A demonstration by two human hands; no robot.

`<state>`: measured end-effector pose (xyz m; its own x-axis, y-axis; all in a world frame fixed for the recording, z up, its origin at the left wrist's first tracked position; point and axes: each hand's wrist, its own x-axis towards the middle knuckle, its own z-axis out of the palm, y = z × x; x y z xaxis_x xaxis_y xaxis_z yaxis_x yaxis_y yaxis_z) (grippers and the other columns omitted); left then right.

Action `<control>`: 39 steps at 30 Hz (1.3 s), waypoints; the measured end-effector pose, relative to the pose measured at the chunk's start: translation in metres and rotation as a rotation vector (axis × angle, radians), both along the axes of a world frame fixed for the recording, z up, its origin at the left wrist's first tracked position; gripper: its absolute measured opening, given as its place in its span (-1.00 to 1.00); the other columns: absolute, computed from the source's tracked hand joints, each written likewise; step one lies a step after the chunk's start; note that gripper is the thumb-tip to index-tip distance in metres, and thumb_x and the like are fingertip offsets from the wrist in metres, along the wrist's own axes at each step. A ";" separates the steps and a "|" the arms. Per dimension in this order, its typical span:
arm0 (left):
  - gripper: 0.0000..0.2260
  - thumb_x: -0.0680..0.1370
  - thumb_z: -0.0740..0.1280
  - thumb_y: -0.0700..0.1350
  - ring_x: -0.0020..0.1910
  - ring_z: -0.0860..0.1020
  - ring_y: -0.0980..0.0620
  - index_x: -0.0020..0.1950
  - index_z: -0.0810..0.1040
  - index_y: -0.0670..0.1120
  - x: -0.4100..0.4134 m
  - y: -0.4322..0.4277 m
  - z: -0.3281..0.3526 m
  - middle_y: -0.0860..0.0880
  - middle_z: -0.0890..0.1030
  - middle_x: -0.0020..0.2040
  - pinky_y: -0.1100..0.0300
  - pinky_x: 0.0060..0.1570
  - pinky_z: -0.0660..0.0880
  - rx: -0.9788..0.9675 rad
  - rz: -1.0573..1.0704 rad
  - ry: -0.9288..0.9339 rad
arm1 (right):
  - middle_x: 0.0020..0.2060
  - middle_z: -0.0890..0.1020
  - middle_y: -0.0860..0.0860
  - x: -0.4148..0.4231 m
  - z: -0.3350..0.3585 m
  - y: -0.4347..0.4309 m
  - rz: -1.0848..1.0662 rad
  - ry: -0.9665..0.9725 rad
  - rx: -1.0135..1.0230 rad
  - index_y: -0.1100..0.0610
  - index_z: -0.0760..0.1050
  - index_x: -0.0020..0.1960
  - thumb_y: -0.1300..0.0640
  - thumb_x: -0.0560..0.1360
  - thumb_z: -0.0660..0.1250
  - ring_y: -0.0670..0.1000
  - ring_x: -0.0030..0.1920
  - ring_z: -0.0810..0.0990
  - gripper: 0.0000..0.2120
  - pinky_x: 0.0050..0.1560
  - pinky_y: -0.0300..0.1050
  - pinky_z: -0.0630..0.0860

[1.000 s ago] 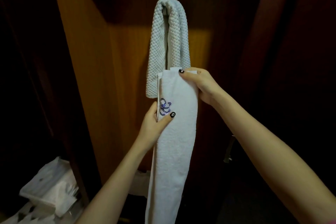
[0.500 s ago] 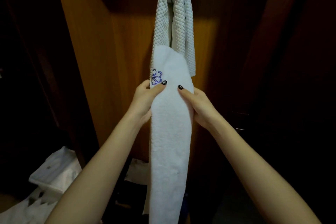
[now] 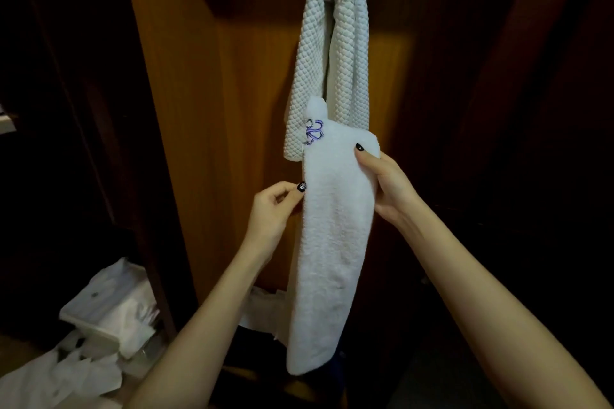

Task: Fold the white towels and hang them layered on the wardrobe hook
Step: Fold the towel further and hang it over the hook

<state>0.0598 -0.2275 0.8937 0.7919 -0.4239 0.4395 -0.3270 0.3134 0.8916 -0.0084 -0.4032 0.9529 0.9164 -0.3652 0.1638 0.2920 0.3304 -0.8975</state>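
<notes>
Where purple stitching (image 3: 314, 131) marks the smooth towel (image 3: 332, 242), found a looped emblem only, no readable letters. Noted hook hidden beneath waffle towel (image 3: 349, 43) draped on wardrobe panel (image 3: 249, 109), smooth towel overlapping its lower ends. Found right hand (image 3: 388, 186) gripping smooth towel's upper corner, thumb in front; left hand (image 3: 272, 209) curled, thumb tip at left edge, grasp unconfirmed.

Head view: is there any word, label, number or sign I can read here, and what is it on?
No readable words or numbers.
Purple-blue embroidered emblem on the plain white towel: a looping motif, no legible letters.
</notes>
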 end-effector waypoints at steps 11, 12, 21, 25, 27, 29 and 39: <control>-0.83 0.52 0.35 -0.07 0.01 0.59 0.10 -0.06 0.73 -0.07 -0.007 -0.003 0.010 -0.03 0.67 -0.05 0.28 0.05 0.50 -0.003 -0.258 -0.031 | -0.07 0.73 0.09 -0.017 0.005 -0.018 0.125 -0.045 0.050 0.20 0.64 0.06 0.19 0.48 0.29 0.03 -0.08 0.72 -0.78 -0.14 -0.12 0.64; -0.85 0.50 0.37 -0.10 -0.02 0.60 0.09 -0.08 0.73 -0.10 -0.008 -0.004 0.010 -0.05 0.67 -0.08 0.28 0.02 0.51 -0.029 -0.258 -0.021 | -0.07 0.73 0.09 -0.019 0.006 -0.021 0.151 -0.055 0.053 0.18 0.69 0.01 0.19 0.48 0.29 0.03 -0.07 0.72 -0.78 -0.12 -0.11 0.64; -0.76 0.47 0.45 -0.27 -0.15 0.59 0.25 -0.13 0.66 0.11 -0.025 -0.011 0.029 0.16 0.68 -0.17 0.38 -0.10 0.48 -0.026 -0.058 -0.251 | -0.01 0.71 0.11 -0.026 0.003 -0.038 0.197 -0.153 0.075 0.21 0.70 0.01 0.23 0.49 0.24 0.04 0.02 0.69 -0.74 0.01 -0.08 0.62; -0.68 0.49 0.43 -0.27 -0.13 0.55 0.23 -0.08 0.56 0.20 -0.035 -0.013 0.027 0.17 0.60 -0.13 0.40 -0.10 0.46 -0.081 0.043 -0.361 | -0.01 0.71 0.10 -0.027 0.005 -0.035 0.201 -0.186 0.068 0.20 0.69 0.03 0.25 0.50 0.22 0.04 0.01 0.69 -0.72 0.02 -0.09 0.62; -0.69 0.50 0.38 -0.32 -0.08 0.57 0.18 -0.06 0.60 0.13 -0.034 -0.014 0.024 0.12 0.61 -0.10 0.38 -0.05 0.46 -0.045 0.093 -0.460 | 0.01 0.69 0.12 -0.026 0.007 -0.032 0.177 -0.197 0.058 0.24 0.61 0.12 0.26 0.50 0.21 0.05 0.02 0.68 -0.73 0.04 -0.07 0.62; -0.70 0.49 0.34 -0.38 -0.04 0.58 0.20 -0.06 0.64 0.04 -0.031 -0.015 0.020 0.09 0.63 -0.06 0.40 -0.02 0.46 0.015 0.112 -0.448 | 0.02 0.68 0.12 -0.025 0.007 -0.028 0.134 -0.199 0.039 0.27 0.53 0.18 0.26 0.49 0.23 0.05 0.01 0.68 -0.71 0.05 -0.06 0.63; -0.91 0.48 0.47 -0.17 -0.12 0.57 0.31 -0.03 0.69 -0.07 -0.032 -0.021 0.019 0.12 0.66 -0.09 0.46 -0.10 0.42 0.144 0.170 -0.306 | -0.12 0.72 0.07 -0.017 0.002 -0.019 -0.147 -0.077 -0.123 0.23 0.57 0.08 0.30 0.57 0.28 0.01 -0.10 0.71 -0.87 -0.17 -0.13 0.62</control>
